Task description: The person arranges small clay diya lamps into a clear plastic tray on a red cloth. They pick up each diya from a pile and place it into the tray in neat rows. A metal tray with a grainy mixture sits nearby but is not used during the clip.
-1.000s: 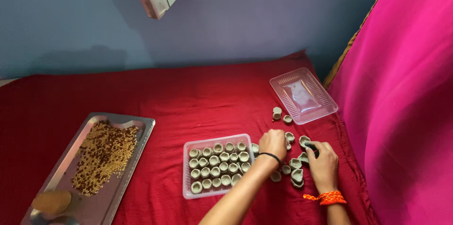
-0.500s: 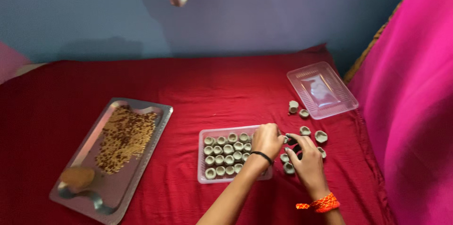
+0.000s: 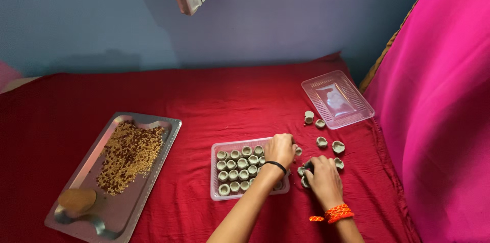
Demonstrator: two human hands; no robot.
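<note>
Two hands work over small grey clay cups on a red cloth. Left hand (image 3: 280,148) rests curled over the right end of a clear plastic tray (image 3: 216,192) filled with rows of cups (image 3: 234,174) — whether it grips one I cannot tell. Right hand (image 3: 321,177) is closed around a cup beside the tray, with loose cups (image 3: 329,145) scattered just beyond. A clear lid (image 3: 337,99) lies further off; a metal tray of grain (image 3: 127,151) sits well to the left.

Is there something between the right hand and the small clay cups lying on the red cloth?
Nothing visible: the right hand already rests on the loose clay cups beside the plastic tray.
</note>
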